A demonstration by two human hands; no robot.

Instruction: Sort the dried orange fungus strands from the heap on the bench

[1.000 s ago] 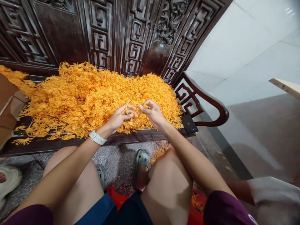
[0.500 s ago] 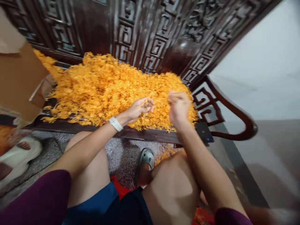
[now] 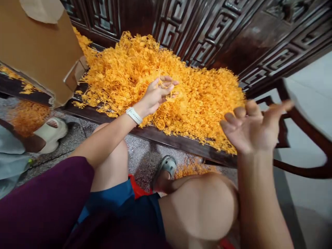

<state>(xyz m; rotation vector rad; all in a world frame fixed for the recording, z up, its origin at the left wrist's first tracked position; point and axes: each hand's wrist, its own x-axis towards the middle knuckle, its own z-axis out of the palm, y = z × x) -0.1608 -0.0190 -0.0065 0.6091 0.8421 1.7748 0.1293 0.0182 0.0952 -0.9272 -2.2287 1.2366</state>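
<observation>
In the head view a long heap of orange plastic flower pieces (image 3: 124,72) with thin stems lies on the dark wooden bench. Over the middle of the heap, my left hand (image 3: 157,93) has its fingers curled round an orange plastic flower piece (image 3: 161,82), whose thin stem shows by the thumb. A white watch band circles that wrist. My right hand (image 3: 249,128) is raised at the heap's right end, palm turned up, thumb stretched out and fingers loosely bent. Nothing shows in it.
A cardboard box (image 3: 38,45) stands on the bench at the left. The bench's carved back (image 3: 186,27) rises behind the heap, and its curved armrest (image 3: 311,135) is at the right. Orange bits (image 3: 29,116) lie on the floor near another person's sandalled foot (image 3: 53,135).
My right hand has swung right and back from above the heap, its fingers opening. My left hand stays over the heap. The view has shifted.
</observation>
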